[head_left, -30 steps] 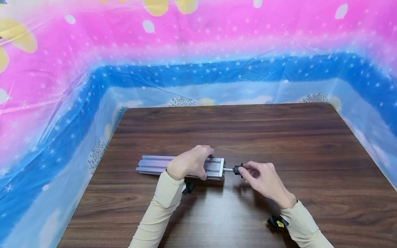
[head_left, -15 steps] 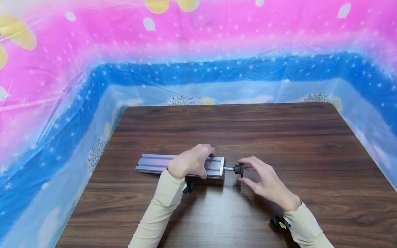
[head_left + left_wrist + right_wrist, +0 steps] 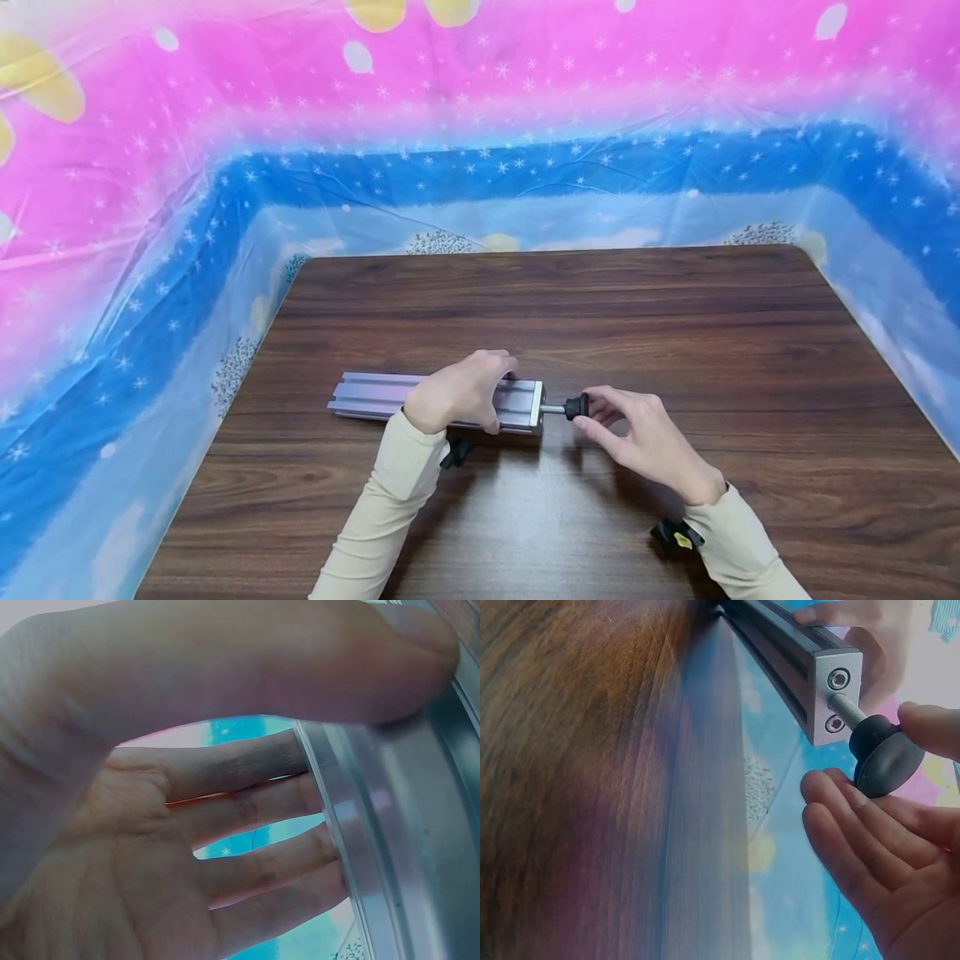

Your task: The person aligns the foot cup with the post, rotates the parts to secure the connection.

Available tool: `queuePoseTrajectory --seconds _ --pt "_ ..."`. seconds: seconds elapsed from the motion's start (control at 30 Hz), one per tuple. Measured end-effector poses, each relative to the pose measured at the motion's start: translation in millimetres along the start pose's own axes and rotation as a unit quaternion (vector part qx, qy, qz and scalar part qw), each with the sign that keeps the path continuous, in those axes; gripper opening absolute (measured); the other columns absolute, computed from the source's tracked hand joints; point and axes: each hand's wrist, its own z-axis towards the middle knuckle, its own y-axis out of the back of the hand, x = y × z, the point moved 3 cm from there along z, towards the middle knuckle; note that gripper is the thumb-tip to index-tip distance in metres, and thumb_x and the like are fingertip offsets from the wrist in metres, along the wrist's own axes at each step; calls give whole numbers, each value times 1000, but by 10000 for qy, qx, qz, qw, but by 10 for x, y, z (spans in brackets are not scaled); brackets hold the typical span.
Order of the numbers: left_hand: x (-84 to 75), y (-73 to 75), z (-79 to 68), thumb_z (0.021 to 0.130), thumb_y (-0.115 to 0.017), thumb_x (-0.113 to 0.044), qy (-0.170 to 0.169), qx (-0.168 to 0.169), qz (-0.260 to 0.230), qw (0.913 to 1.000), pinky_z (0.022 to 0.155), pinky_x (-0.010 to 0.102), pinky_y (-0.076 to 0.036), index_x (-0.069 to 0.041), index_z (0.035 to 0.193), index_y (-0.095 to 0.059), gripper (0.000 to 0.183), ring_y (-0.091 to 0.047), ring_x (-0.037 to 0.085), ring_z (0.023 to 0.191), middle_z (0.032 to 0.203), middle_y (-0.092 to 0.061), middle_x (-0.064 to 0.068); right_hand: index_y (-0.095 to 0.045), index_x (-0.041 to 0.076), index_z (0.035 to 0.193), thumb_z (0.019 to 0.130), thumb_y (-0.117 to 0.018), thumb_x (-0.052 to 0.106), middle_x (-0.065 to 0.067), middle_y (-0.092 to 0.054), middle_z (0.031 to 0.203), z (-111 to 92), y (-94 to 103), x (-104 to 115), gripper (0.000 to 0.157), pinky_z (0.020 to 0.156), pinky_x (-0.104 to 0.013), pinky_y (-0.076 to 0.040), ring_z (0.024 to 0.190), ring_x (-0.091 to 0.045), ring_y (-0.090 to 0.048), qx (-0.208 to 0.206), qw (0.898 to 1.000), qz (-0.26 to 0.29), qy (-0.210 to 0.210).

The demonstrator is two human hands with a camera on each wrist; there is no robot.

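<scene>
A silver aluminium extrusion [image 3: 375,395] with grooved sides lies lengthwise across the table. My left hand [image 3: 461,392] grips it near its right end, thumb on the near side and fingers along the far side. From the end plate [image 3: 819,724], which has two socket-head screws, a threaded rod [image 3: 846,710] sticks out and carries a black levelling foot [image 3: 890,763]. My right hand [image 3: 645,437] pinches the foot's round base at its rim, thumb on one side and fingertips opposite. A length of bare rod shows between plate and foot.
The brown wood-grain table [image 3: 555,308] reaches to a pink and blue patterned cloth [image 3: 480,175] hung around its back and sides. Black wrist devices sit below both cuffs, the right one [image 3: 675,536] with a yellow mark.
My right fingers spread at the foot's rim half a second ago and have since closed in on it again. The left hand and the extrusion stay in place.
</scene>
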Motion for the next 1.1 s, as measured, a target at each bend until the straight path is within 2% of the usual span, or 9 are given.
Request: queuePoseTrajectory --seconds 0.13,0.27,0.5,0.67,0.73,0.83,0.9,0.97,1.1 --pt "-3 0 12 63 -90 0 -39 -6 22 10000 80 33 -50 0 124 -63 66 -53 18 89 109 -63 6 -70 3 109 95 -71 16 3 -74 84 8 5 15 20 64 -21 -57 73 -2 -67 136 9992 -34 -363" --pt "-8 5 25 63 -90 -1 -30 -12 65 10000 80 33 -50 0 123 -63 66 -53 18 88 108 -62 6 -70 2 106 99 -65 20 -1 -75 80 18 10 9 20 62 -22 -56 68 -9 -70 310 9965 196 -748" --pt "-17 14 18 65 -89 0 97 86 9 9999 82 33 -51 0 126 -62 68 -53 19 92 112 -62 6 -73 12 95 103 -58 34 3 -73 69 14 -10 -18 28 59 -24 -55 61 -10 -69 380 9886 399 -1400" --pt "-27 35 10 67 -89 -1 209 134 -35 9997 83 34 -51 0 131 -60 70 -54 19 94 117 -62 7 -72 15 81 104 -54 39 9 -70 65 13 -7 -9 38 58 -24 -54 59 -11 -69 363 9867 263 -1564" --pt "-29 36 8 68 -89 -1 220 155 -58 9996 83 34 -51 0 132 -59 71 -54 19 95 118 -62 7 -73 14 88 104 -55 37 7 -73 70 5 2 -4 33 62 -24 -55 64 -12 -71 301 9887 182 -1460" --pt "-32 34 8 68 -89 -1 209 155 -54 9996 84 34 -51 0 132 -59 71 -54 19 95 120 -62 8 -71 10 111 98 -67 30 1 -76 93 -17 18 9 24 73 -27 -58 79 -12 -73 80 9956 33 -938" --pt "-35 36 8 68 -89 -1 194 154 -41 9997 85 33 -51 0 133 -59 72 -54 19 97 123 -62 8 -65 8 127 89 -78 24 -3 -73 112 -33 26 24 43 82 -28 -57 95 -13 -72 -99 9992 -97 -380" --pt "-37 39 10 68 -89 -1 184 143 -22 9997 86 34 -52 1 133 -59 72 -55 19 98 124 -62 9 -60 7 134 81 -85 19 -6 -68 124 -46 32 39 60 91 -26 -54 107 -16 -67 -265 9993 -205 152" --pt "-35 44 17 68 -88 -1 221 172 -52 9996 86 34 -51 0 135 -58 73 -54 20 99 126 -62 10 -63 5 129 75 -88 10 -5 -66 124 -49 33 55 60 102 -17 -44 113 -19 -63 -515 9949 -303 807"
